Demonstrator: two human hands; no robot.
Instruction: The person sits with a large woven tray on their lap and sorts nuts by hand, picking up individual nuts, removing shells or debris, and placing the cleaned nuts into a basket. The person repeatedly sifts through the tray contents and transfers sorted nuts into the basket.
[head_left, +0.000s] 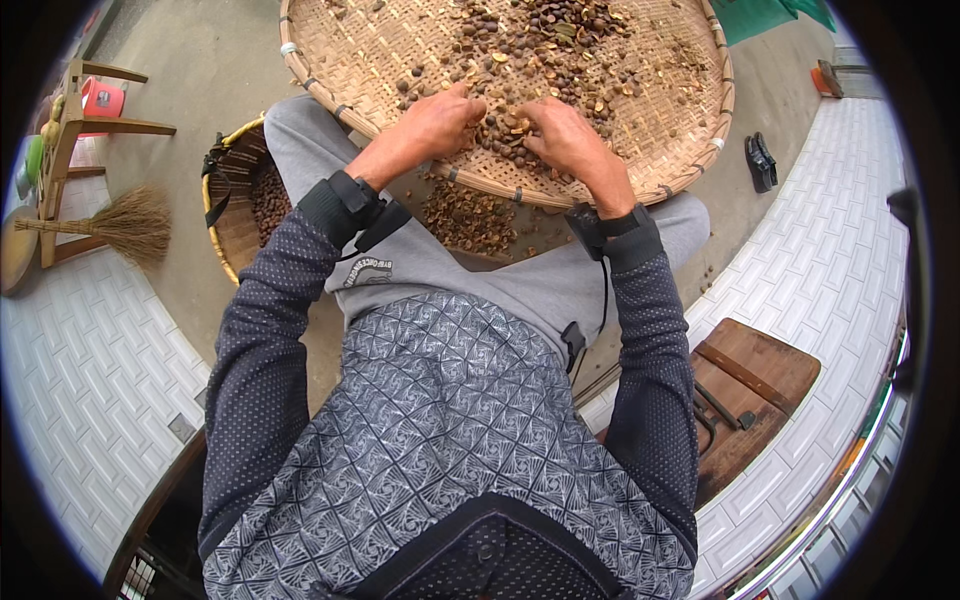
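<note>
A large round woven bamboo tray (352, 45) lies before me, its near rim over my bent legs. Dark brown round seeds (517, 150) and split pale husks (600, 82) are scattered across its weave. My left hand (444, 124) bends over the seeds near the close rim, its fingers curled and their tips partly hidden. Opposite it, my right hand (564, 139) reaches in with bent fingers among seeds and shell pieces. Whether either hand pinches a seed cannot be made out. Seeds lie in the gap between the two hands.
Left of my leg stands a bamboo basket (225, 244) holding brown seeds (268, 196). A heap of broken husks (469, 217) lies on the floor under the tray's near rim. Farther out are a straw broom (131, 225), a wooden chair (64, 161), black shoes (760, 163) and a wooden board (757, 375).
</note>
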